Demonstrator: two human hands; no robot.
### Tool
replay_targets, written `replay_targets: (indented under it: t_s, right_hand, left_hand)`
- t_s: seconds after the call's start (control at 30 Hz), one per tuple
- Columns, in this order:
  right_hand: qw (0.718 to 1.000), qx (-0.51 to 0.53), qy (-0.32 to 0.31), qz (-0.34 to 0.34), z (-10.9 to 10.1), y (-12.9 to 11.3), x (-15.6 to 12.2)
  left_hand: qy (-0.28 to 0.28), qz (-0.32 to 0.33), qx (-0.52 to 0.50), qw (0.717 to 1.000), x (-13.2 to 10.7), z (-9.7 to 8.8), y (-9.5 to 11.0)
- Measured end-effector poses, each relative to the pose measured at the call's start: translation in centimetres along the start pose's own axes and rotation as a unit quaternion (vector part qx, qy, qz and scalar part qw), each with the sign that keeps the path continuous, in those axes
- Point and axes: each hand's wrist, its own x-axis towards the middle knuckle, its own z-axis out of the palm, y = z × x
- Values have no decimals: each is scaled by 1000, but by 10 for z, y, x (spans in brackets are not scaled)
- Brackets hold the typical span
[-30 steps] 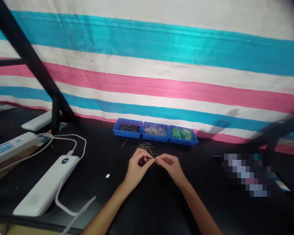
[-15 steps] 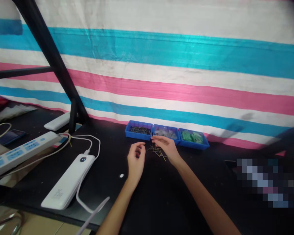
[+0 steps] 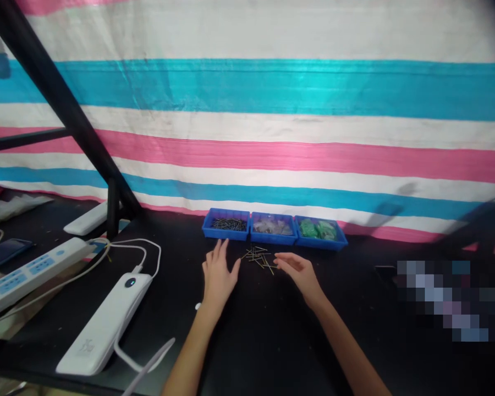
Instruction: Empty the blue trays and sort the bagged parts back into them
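Head view: left hand (image 3: 219,275), previously curled, now splays fingers (image 3: 217,254); right hand (image 3: 300,273), fingers narrowly parted, withdrew beside pins (image 3: 259,257).

A white power bank (image 3: 103,324), a cable (image 3: 137,269) plugged into its far end, lies on the black worktop (image 3: 264,346) near a white power strip (image 3: 37,270) with a dark smartphone (image 3: 8,252) beyond, while a striped tarpaulin (image 3: 272,129) hangs behind a black metal frame (image 3: 76,129).

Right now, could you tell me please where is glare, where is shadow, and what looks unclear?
All in the head view: glare on the broad turquoise stripe; a soft shadow on the striped sheet at right; square blocks hiding something on the table at right; the loose thin pieces between left hand and right hand slightly soft in detail.
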Motion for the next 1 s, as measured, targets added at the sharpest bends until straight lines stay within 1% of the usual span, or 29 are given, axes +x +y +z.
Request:
replay_targets:
  t_s: [0.1, 0.2, 0.33, 0.43, 0.53, 0.67, 0.8, 0.93, 1.0]
  right_hand:
    - [1000, -3, -8, -9, -1, -5, -5]
    - [1000, -3, -16, -12, -2, -7, -7]
    - [1000, 3, -20, -14, -4, -5, -7]
    - [1000, 2, -10, -15, -5, -3, -6]
    - [1000, 2, -3, -19, -6, -3, -6]
    - [1000, -5, -3, -18, -6, -6, -7]
    - [1000, -6, -1, -19, -6, -7, -7]
    - [1000, -5, -5, -16, -7, -6, -7]
    - [1000, -7, -7, -17, -7, -5, -7]
  left_hand:
    - [-35, 43, 118, 991, 0, 6, -9]
    - [-57, 71, 165, 982, -2, 10, -9]
    - [-62, 92, 182, 977, -4, 11, -3]
    - [-39, 78, 199, 976, -2, 10, -3]
    - [-15, 61, 232, 971, 0, 10, -8]
    - [-27, 63, 243, 968, 0, 8, -13]
    - [-39, 76, 237, 968, 0, 7, -8]
    - [-33, 84, 230, 969, 1, 11, -7]
    - [-40, 91, 213, 972, 0, 15, -9]
